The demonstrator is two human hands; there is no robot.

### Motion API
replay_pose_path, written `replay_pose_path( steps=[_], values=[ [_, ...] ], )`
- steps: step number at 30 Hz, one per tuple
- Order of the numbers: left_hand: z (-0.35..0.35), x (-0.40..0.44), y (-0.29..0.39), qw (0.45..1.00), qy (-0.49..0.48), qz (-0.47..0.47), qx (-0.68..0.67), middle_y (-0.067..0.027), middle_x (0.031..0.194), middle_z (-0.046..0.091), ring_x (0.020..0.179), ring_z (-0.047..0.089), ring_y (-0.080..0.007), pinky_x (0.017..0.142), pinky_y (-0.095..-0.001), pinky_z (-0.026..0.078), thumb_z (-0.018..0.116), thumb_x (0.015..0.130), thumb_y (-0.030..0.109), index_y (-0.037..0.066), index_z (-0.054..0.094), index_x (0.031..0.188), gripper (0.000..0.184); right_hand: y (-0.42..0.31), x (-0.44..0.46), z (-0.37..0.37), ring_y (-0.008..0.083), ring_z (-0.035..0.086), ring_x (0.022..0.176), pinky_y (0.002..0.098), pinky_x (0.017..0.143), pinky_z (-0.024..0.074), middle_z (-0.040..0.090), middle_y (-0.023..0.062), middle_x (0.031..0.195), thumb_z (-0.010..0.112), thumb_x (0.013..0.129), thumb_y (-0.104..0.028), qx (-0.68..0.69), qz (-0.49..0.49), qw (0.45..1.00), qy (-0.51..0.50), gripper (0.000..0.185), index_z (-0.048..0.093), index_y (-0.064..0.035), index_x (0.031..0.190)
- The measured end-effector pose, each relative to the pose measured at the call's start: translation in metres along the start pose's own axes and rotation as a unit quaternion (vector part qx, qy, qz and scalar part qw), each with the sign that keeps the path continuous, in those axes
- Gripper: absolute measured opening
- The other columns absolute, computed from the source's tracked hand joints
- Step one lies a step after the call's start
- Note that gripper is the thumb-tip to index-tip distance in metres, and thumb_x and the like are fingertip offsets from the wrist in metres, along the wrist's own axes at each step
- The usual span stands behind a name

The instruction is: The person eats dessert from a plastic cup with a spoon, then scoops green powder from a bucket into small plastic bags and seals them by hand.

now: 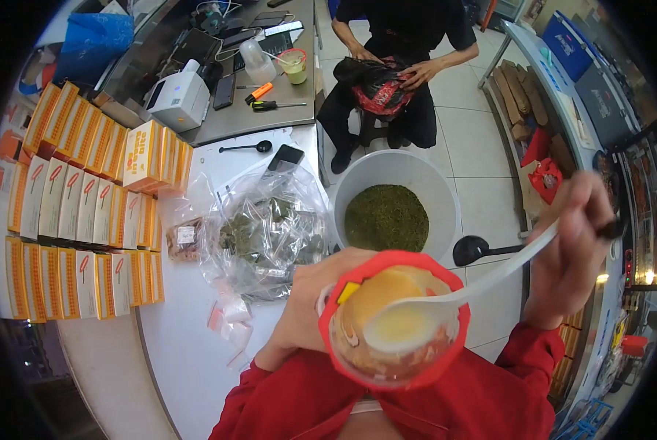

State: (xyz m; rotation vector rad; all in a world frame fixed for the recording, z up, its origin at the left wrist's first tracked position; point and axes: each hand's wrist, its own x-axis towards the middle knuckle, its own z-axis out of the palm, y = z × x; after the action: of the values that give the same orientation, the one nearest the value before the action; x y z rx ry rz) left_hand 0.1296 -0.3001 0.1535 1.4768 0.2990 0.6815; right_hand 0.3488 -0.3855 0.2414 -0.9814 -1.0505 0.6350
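My left hand [303, 297] is wrapped round a clear cup with a red rim [457, 339], held close under the camera. Inside the cup are a pale yellowish liquid and pieces I cannot make out. In my right hand [574, 257] is a white plastic spoon [482, 286], its bowl over the cup's mouth and filled with pale yellow liquid. A black measuring scoop [472, 251] also extends from the right hand, its handle partly hidden by the fingers. Beyond the cup, a large white bucket [448, 194] contains green dried, crumbled material [387, 218].
At left, several stacked orange and white boxes [86, 202] line the table beside a plastic bag of green packets [269, 227]. A black scoop [246, 147], phone [286, 156] and label printer [178, 99] sit farther back. Opposite, a seated person [409, 29] handles a black-and-red bag [380, 88].
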Motion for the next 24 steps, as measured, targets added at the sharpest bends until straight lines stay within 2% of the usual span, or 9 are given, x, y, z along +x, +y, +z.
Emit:
replay_pose_path(
  steps=[3, 5, 7, 11, 14, 17, 20, 22, 24],
  values=[
    [-0.003, 0.006, -0.001, 0.994, 0.022, 0.033, 0.104, -0.0183, 0.103, 0.061, 0.092, 0.061, -0.0268, 0.077, -0.0333, 0.05, 0.074, 0.065, 0.015, -0.003, 0.058, 0.103, 0.045, -0.001, -0.012, 0.001, 0.0094, 0.054, 0.045, 0.019, 0.04, 0.0423, 0.061, 0.007, 0.067, 0.065, 0.074, -0.003, -0.101, -0.038, 0.984, -0.139, 0.02, 0.059, 0.0019, 0.092],
    [-0.004, 0.009, -0.003, 0.988, 0.041, 0.041, 0.14, -0.0182, 0.102, 0.061, 0.092, 0.062, -0.0269, 0.077, -0.0333, 0.05, 0.074, 0.064, 0.015, -0.002, 0.058, 0.103, 0.046, -0.006, -0.014, 0.006, 0.0134, 0.059, 0.047, 0.0198, 0.042, 0.044, 0.065, 0.0116, 0.071, 0.066, 0.071, -0.001, -0.15, -0.012, 0.959, -0.241, 0.015, 0.061, -0.0009, 0.086],
    [-0.003, 0.01, -0.003, 0.986, 0.049, 0.044, 0.155, -0.0181, 0.102, 0.061, 0.092, 0.062, -0.0269, 0.078, -0.0333, 0.05, 0.075, 0.063, 0.015, -0.002, 0.058, 0.103, 0.047, 0.006, -0.017, 0.027, 0.0152, 0.06, 0.047, 0.0203, 0.04, 0.044, 0.066, 0.0126, 0.071, 0.069, 0.068, 0.001, -0.23, -0.161, 0.934, -0.221, 0.011, 0.066, -0.0032, 0.078],
    [-0.003, 0.011, -0.003, 0.981, 0.062, 0.048, 0.175, -0.0178, 0.102, 0.061, 0.091, 0.062, -0.027, 0.078, -0.0332, 0.05, 0.076, 0.061, 0.015, -0.002, 0.058, 0.103, 0.049, 0.015, -0.018, 0.018, 0.0102, 0.058, 0.051, 0.0141, 0.039, 0.0388, 0.064, 0.0138, 0.082, 0.061, 0.071, -0.002, -0.236, -0.23, 0.918, -0.221, 0.021, 0.065, 0.0013, 0.092],
    [-0.004, 0.011, -0.003, 0.979, 0.071, 0.048, 0.185, -0.0177, 0.101, 0.061, 0.09, 0.062, -0.0271, 0.078, -0.0332, 0.05, 0.076, 0.06, 0.015, -0.002, 0.058, 0.103, 0.05, 0.006, -0.009, 0.013, 0.0071, 0.054, 0.049, 0.0131, 0.036, 0.0333, 0.063, 0.0151, 0.084, 0.058, 0.071, -0.007, -0.222, -0.306, 0.894, -0.24, 0.021, 0.064, 0.0019, 0.09],
    [-0.004, 0.01, -0.004, 0.977, 0.074, 0.049, 0.195, -0.0175, 0.101, 0.062, 0.09, 0.062, -0.0271, 0.078, -0.0332, 0.049, 0.077, 0.059, 0.014, -0.002, 0.058, 0.103, 0.051, 0.004, -0.006, 0.013, 0.0042, 0.043, 0.045, 0.0161, 0.035, 0.0273, 0.062, 0.0139, 0.086, 0.06, 0.064, -0.007, -0.256, -0.37, 0.826, -0.341, 0.024, 0.065, -0.0007, 0.087],
    [-0.003, 0.009, -0.002, 0.975, 0.074, 0.055, 0.204, -0.0173, 0.101, 0.062, 0.089, 0.062, -0.0272, 0.078, -0.0331, 0.049, 0.078, 0.057, 0.014, -0.002, 0.058, 0.103, 0.053, 0.019, -0.01, 0.015, 0.0044, 0.044, 0.047, 0.016, 0.036, 0.0286, 0.062, 0.0132, 0.086, 0.062, 0.061, -0.008, -0.301, -0.384, 0.803, -0.341, 0.027, 0.065, 0.0, 0.087],
    [0.0, 0.011, -0.003, 0.973, 0.104, 0.049, 0.199, -0.0129, 0.094, 0.063, 0.079, 0.062, -0.0204, 0.07, -0.029, 0.048, 0.075, 0.06, 0.021, -0.003, 0.058, 0.103, 0.052, 0.015, -0.01, 0.012, 0.0056, 0.049, 0.048, 0.0162, 0.036, 0.0335, 0.062, 0.0118, 0.085, 0.063, 0.063, -0.008, -0.322, -0.364, 0.804, -0.344, 0.028, 0.064, 0.0012, 0.09],
    [0.001, 0.011, -0.003, 0.972, 0.117, 0.04, 0.198, -0.011, 0.091, 0.063, 0.075, 0.062, -0.0177, 0.067, -0.0273, 0.048, 0.073, 0.061, 0.024, -0.004, 0.058, 0.103, 0.053, 0.014, -0.011, 0.007, 0.0075, 0.056, 0.052, 0.0173, 0.037, 0.0397, 0.062, 0.0107, 0.087, 0.062, 0.067, -0.006, -0.292, -0.277, 0.852, -0.334, 0.024, 0.064, 0.0016, 0.091]
  ],
)
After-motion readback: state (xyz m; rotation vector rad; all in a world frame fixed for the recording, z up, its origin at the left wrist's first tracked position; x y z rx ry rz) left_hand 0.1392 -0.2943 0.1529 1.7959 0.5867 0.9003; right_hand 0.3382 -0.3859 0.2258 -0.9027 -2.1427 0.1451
